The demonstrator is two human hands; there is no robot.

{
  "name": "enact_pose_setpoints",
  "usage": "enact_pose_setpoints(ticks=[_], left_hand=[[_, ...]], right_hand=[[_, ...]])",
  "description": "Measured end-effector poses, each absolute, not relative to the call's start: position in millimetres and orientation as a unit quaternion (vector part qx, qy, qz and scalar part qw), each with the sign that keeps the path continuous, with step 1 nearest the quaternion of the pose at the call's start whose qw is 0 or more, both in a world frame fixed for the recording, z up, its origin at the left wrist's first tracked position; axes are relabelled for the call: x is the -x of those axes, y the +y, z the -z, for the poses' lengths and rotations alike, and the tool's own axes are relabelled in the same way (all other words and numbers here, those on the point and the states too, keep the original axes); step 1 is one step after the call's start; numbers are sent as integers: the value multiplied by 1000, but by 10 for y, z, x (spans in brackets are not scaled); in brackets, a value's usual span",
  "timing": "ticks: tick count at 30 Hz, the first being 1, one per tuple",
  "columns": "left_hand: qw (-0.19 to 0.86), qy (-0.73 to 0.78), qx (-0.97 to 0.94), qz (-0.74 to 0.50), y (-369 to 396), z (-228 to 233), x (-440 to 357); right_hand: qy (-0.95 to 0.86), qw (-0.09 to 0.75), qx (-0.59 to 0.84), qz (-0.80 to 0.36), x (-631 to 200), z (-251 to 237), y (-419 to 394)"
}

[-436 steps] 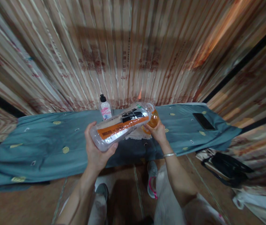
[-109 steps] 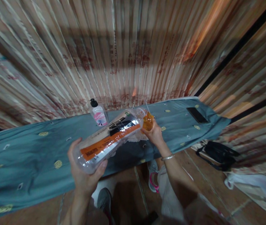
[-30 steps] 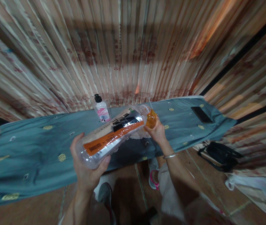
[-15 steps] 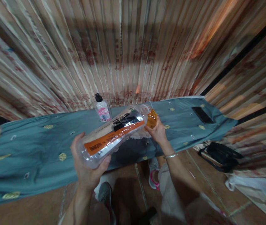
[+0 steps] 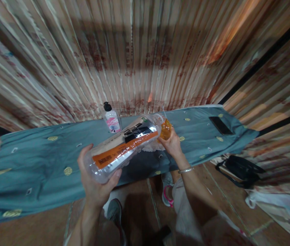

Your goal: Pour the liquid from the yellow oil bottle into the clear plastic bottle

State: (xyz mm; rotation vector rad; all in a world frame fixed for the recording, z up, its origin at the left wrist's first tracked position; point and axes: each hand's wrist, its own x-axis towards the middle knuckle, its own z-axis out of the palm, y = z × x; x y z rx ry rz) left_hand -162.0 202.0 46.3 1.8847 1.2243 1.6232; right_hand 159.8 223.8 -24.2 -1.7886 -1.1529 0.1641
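Note:
My left hand (image 5: 96, 181) grips the base end of a large clear plastic bottle (image 5: 127, 145) with an orange, silver and black label. The bottle lies tilted across the view, its neck up and to the right. At that neck, my right hand (image 5: 170, 141) is closed around a small see-through amber container (image 5: 165, 129), whose exact kind I cannot make out. Bottle mouth and container overlap in view; whether they touch is unclear. Behind the large bottle stands a smaller clear bottle (image 5: 112, 120) with a black cap and pink label.
A blue-green cloth with yellow pineapple prints covers the long table (image 5: 45, 160). Toward its right end lies a dark phone-like slab (image 5: 220, 125). Something pale and frilly (image 5: 153, 147) shows beneath the bottle. Patterned curtains (image 5: 140, 61) hang behind; a black bag (image 5: 241, 170) lies at the right.
Both hands keep their holds. The large bottle's base end has shifted up very slightly; little else differs.

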Motion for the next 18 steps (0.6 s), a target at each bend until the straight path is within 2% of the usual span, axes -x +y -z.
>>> enact_pose_setpoints(ticks=[18], left_hand=[[192,420,-680,-570,2043,-466,1612]], right_hand=[[-464,480,739,-95,-1620,203,2227]])
